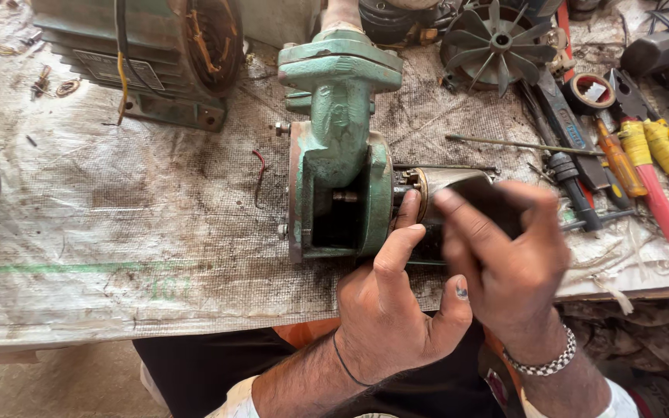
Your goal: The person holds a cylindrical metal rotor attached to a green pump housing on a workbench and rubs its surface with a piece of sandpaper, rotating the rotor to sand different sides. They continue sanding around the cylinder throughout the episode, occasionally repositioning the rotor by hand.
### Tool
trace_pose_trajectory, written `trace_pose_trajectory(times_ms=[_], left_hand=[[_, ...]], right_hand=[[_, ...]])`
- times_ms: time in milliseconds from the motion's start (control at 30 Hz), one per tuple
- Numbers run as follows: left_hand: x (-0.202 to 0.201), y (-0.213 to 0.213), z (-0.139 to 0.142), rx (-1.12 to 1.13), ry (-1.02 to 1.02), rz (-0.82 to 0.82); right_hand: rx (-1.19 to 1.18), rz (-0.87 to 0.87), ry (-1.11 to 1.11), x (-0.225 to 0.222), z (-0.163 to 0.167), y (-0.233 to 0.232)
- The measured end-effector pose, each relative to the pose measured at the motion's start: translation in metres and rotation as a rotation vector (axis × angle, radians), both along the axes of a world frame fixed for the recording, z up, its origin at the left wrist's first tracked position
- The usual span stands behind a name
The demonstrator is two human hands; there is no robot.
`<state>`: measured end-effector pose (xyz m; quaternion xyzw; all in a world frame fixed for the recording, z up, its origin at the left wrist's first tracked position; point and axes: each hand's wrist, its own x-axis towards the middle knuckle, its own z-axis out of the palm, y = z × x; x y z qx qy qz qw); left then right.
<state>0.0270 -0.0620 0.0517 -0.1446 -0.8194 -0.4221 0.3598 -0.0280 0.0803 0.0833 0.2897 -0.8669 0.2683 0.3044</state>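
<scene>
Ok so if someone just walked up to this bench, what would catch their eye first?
Probably the green pump housing at the centre of the bench, with the left hand steadying its shaft end and the blurred right hand pressing something dark against it. Next, the bright red and yellow tool handles at the right, and the black fan above.

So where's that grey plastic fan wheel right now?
The grey fan wheel lies at the bench's far edge, right of centre, behind the green pump body and left of the tape roll.

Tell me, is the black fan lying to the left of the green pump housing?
No, the black fan lies at the top right of the green pump housing, near the roll of tape.
</scene>
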Motion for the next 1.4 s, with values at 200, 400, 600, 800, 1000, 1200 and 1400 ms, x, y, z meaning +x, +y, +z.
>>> trace_pose_trajectory(times_ms=[200, 400, 600, 800, 1000, 1200, 1400], left_hand=[[-0.0004, 0.0004, -0.0012, 0.003, -0.013, 0.006], [-0.0014, 0.0015, -0.0011, 0.016, -0.007, -0.002], [-0.0018, 0.0024, -0.0008, 0.029, -0.015, -0.012], [-0.0016, 0.0003, -0.001, 0.026, -0.018, -0.035], [-0.0004, -0.0008, -0.0007, 0.03, -0.003, -0.021], [-0.0003, 0.0001, -0.0012, 0.035, 0.0, -0.027], [0.0006, 0.0019, -0.006, 0.024, 0.017, -0.031]], right_hand=[[-0.015, 0.056, 0.0, -0.001, -0.0007, 0.0005], [-0.04, 0.091, -0.029, -0.0019, -0.0059, 0.0037], [-0.015, 0.075, 0.015, -0.0023, -0.0065, 0.0037], [0.001, 0.054, 0.028, -0.0017, -0.0025, 0.0012], [0.003, 0.067, 0.005, -0.0005, -0.0019, 0.0015], [-0.002, 0.01, -0.026, 0.0009, -0.0042, 0.003], [-0.005, -0.088, 0.012, 0.0003, -0.0026, -0.0006]])
